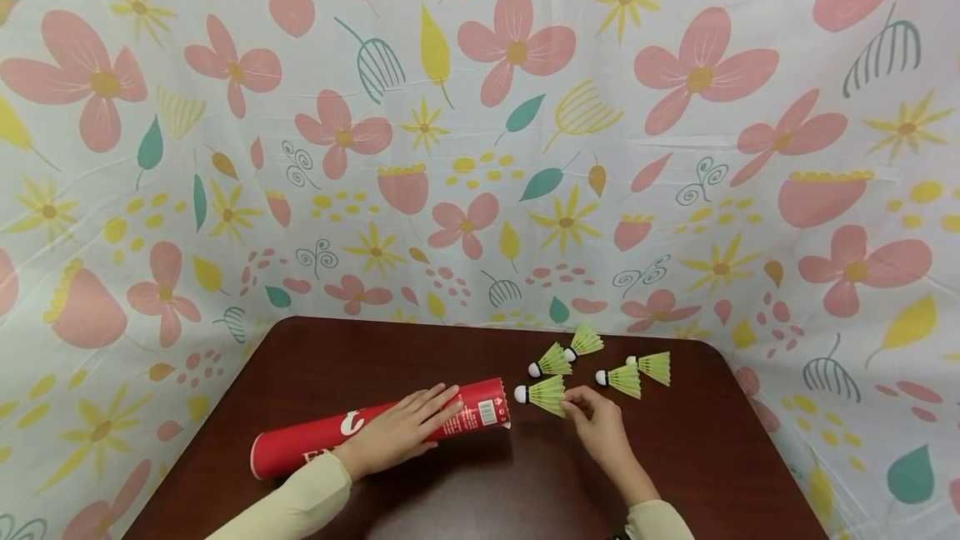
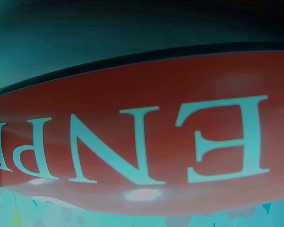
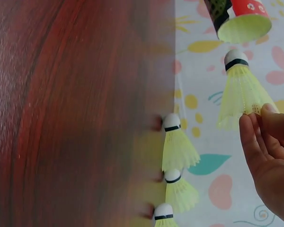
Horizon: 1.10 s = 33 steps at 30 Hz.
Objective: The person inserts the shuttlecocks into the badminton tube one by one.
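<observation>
A red shuttlecock tube (image 1: 315,442) with white lettering lies slanted on the dark table. My left hand (image 1: 401,430) rests across it, fingers laid nearly straight over the top and thumb along the near side. Large white letters on the tube's wall (image 2: 104,94) fill the left wrist view. Between thumb and fingertips, my right hand (image 1: 603,436) pinches the skirt edge of a yellow-green shuttlecock (image 1: 543,395). Its white cork (image 3: 235,57) points at the tube's open end (image 3: 244,29), a short gap away. The tube's inside wall near the mouth shows pale yellow-green.
Several other shuttlecocks lie behind and to the right of the held one, among them a left one (image 1: 551,361), a back one (image 1: 585,343) and a right one (image 1: 621,379). The brown table (image 1: 525,490) ends at a flower-print cloth backdrop (image 1: 480,148).
</observation>
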Each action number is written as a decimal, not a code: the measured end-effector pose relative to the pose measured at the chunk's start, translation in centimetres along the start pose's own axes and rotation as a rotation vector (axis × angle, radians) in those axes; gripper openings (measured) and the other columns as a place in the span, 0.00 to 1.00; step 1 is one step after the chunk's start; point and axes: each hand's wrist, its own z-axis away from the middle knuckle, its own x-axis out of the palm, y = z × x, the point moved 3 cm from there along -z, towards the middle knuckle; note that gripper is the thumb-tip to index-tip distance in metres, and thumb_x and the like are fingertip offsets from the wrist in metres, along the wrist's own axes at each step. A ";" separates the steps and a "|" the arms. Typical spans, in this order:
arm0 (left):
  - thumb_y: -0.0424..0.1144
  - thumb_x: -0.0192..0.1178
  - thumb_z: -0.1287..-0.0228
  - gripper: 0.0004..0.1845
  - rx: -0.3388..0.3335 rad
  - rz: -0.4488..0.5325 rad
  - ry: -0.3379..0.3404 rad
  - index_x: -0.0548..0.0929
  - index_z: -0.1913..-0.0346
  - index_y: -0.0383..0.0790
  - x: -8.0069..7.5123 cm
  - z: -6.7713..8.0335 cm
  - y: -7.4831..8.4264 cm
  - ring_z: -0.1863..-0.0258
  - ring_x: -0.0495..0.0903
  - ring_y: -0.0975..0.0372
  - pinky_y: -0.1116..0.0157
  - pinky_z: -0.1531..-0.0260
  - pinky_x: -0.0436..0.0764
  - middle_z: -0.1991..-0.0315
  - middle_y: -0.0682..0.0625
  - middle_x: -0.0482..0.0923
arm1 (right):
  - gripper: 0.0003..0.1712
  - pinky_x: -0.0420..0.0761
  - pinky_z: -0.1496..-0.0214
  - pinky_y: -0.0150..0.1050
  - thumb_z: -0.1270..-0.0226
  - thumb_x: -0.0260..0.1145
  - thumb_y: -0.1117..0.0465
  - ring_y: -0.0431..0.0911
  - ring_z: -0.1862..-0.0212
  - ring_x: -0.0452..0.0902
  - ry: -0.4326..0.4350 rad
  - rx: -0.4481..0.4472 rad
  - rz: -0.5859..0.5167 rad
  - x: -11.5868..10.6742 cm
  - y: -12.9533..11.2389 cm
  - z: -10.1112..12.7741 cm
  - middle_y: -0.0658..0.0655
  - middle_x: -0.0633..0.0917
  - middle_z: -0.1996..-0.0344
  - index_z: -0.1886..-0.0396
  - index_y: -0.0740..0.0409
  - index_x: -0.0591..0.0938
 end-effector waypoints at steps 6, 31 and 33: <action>0.47 0.70 0.44 0.50 -0.008 0.016 -0.009 0.51 0.24 0.45 0.3 0.0 0.0 0.27 0.53 0.52 0.55 0.34 0.64 0.24 0.44 0.50 | 0.07 0.79 0.70 0.33 0.43 0.68 0.73 0.39 0.71 0.79 -0.036 -0.019 -0.065 1.2 -0.5 0.3 0.49 0.83 0.74 0.69 0.57 0.83; 0.48 0.70 0.45 0.51 -0.003 -0.011 -0.005 0.51 0.24 0.44 0.2 -0.1 0.2 0.27 0.55 0.52 0.56 0.33 0.63 0.24 0.45 0.49 | 0.09 0.80 0.68 0.32 0.44 0.68 0.74 0.34 0.70 0.78 -0.123 -0.026 -0.161 4.6 -2.4 0.2 0.47 0.83 0.74 0.71 0.57 0.82; 0.48 0.70 0.44 0.50 -0.002 -0.007 -0.001 0.52 0.24 0.43 0.1 -0.1 0.2 0.28 0.55 0.51 0.56 0.33 0.63 0.24 0.44 0.49 | 0.08 0.80 0.70 0.32 0.44 0.69 0.73 0.34 0.71 0.77 -0.104 -0.055 -0.133 4.6 -2.4 0.1 0.48 0.84 0.74 0.71 0.57 0.83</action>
